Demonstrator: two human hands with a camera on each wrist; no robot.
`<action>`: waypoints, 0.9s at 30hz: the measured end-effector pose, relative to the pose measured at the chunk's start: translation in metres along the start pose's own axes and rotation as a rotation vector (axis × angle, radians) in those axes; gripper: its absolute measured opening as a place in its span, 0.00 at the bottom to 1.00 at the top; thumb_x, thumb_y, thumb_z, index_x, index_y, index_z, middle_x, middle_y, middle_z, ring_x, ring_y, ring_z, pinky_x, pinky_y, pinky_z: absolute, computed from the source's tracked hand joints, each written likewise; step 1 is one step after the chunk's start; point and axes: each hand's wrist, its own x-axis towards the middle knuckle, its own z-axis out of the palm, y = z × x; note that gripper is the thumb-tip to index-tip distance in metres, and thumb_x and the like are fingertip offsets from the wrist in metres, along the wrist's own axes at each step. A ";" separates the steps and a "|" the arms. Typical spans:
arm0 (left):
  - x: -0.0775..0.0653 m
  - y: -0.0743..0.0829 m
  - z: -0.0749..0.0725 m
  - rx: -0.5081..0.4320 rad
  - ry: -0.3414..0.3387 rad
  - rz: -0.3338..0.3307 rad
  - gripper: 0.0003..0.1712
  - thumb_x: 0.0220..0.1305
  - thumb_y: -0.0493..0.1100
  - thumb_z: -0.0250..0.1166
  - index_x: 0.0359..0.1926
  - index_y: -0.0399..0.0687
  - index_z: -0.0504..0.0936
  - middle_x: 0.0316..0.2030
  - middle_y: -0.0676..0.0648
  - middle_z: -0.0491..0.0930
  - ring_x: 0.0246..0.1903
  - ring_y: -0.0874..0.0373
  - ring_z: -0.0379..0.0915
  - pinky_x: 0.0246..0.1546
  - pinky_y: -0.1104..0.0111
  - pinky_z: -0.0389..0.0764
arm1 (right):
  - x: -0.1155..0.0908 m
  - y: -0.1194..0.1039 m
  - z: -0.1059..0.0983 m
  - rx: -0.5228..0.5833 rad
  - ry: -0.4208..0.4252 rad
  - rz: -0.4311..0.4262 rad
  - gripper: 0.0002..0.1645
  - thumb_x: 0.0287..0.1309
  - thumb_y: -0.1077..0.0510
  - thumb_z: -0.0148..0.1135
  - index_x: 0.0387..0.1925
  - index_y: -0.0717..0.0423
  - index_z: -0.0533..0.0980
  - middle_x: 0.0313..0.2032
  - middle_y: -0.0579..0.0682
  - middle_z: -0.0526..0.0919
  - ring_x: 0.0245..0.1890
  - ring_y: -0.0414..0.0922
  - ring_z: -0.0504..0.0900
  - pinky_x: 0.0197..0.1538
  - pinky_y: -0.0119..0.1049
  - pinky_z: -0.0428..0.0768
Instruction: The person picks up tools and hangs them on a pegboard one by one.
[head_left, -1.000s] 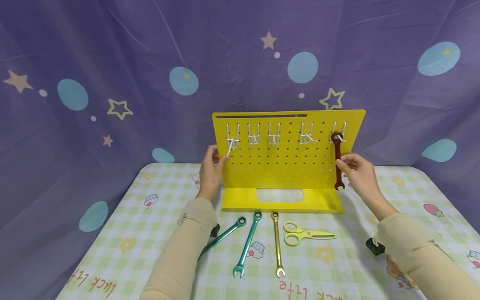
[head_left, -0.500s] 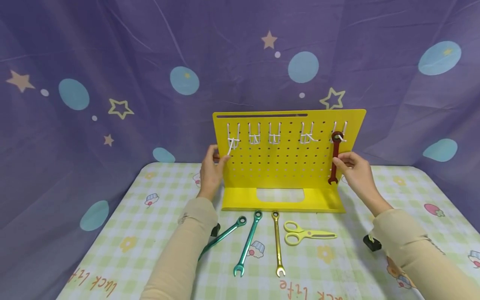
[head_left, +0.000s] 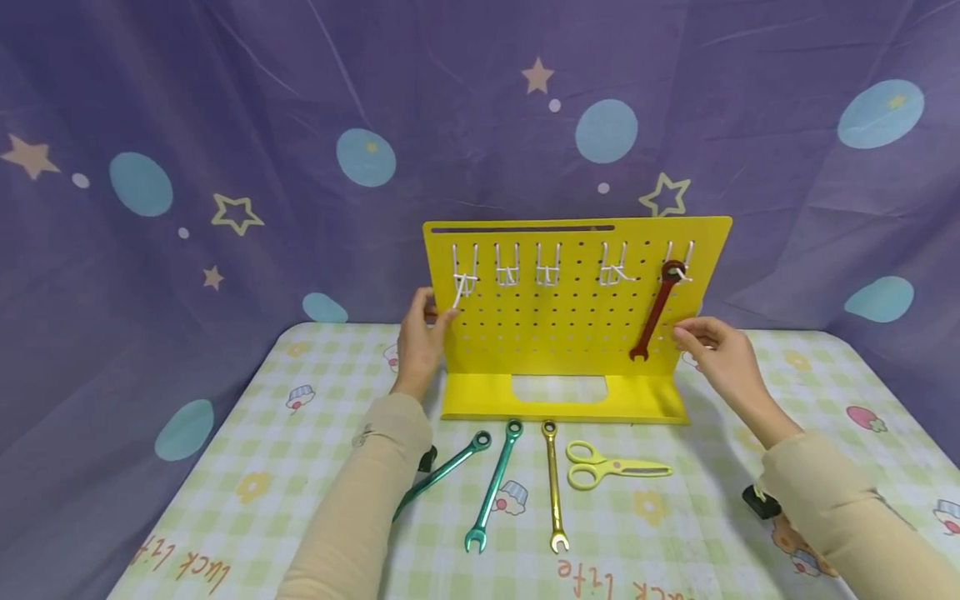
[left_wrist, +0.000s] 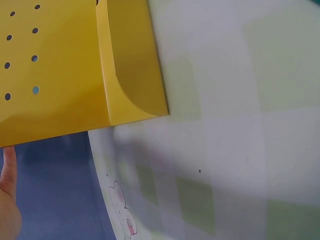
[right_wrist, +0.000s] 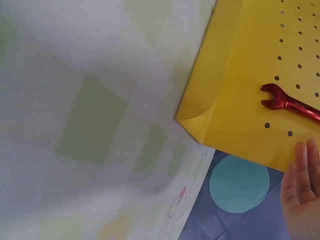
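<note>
A yellow pegboard (head_left: 555, 350) stands upright on the table. My left hand (head_left: 420, 342) pinches its left edge, thumb in front and fingers behind; in the left wrist view one finger (left_wrist: 8, 172) meets that edge. A red wrench (head_left: 656, 317) hangs by its ring end on the rightmost white hook (head_left: 681, 271), its open end swung down to the left. Beside the board's right edge, my right hand (head_left: 720, 350) is apart from the wrench and holds nothing. The right wrist view shows the wrench's open jaw end (right_wrist: 277, 97) against the board, above the extended fingers (right_wrist: 301, 170).
In front of the board lie two green wrenches (head_left: 495, 492) (head_left: 442, 472), a gold wrench (head_left: 554, 492) and yellow scissors (head_left: 615, 468). Several white hooks (head_left: 465, 279) line the board's upper part. The checkered tablecloth (head_left: 300, 467) ends at a purple curtain (head_left: 285, 108).
My right hand has let go of the red wrench and drawn slightly right. The wrench's lower end has swung left while its ring stays on the hook. My left hand has stayed in place.
</note>
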 end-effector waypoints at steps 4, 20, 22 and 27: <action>0.000 0.000 -0.001 -0.005 -0.004 -0.002 0.20 0.67 0.52 0.64 0.57 0.55 0.72 0.42 0.45 0.77 0.42 0.50 0.74 0.38 0.58 0.74 | -0.009 0.001 -0.002 -0.033 -0.033 0.010 0.23 0.71 0.47 0.56 0.53 0.64 0.77 0.43 0.63 0.83 0.32 0.25 0.77 0.33 0.23 0.76; 0.001 -0.001 -0.004 -0.003 -0.010 -0.002 0.20 0.67 0.53 0.64 0.56 0.55 0.72 0.41 0.45 0.78 0.43 0.49 0.74 0.42 0.56 0.75 | -0.040 -0.008 0.005 -0.075 -0.169 -0.071 0.17 0.70 0.51 0.59 0.48 0.61 0.80 0.41 0.55 0.86 0.37 0.46 0.83 0.39 0.28 0.77; 0.001 -0.001 -0.004 -0.009 -0.013 -0.002 0.20 0.67 0.53 0.64 0.56 0.55 0.72 0.41 0.45 0.78 0.43 0.50 0.74 0.41 0.57 0.75 | -0.044 -0.011 0.006 -0.084 -0.192 -0.081 0.16 0.70 0.52 0.59 0.47 0.61 0.80 0.41 0.53 0.86 0.37 0.45 0.82 0.40 0.29 0.77; 0.001 -0.001 -0.003 -0.005 -0.013 0.008 0.20 0.67 0.52 0.64 0.56 0.54 0.72 0.41 0.45 0.77 0.43 0.49 0.74 0.42 0.56 0.75 | -0.053 -0.015 0.011 -0.090 -0.242 -0.106 0.14 0.69 0.53 0.61 0.46 0.59 0.81 0.40 0.49 0.86 0.36 0.43 0.81 0.40 0.32 0.78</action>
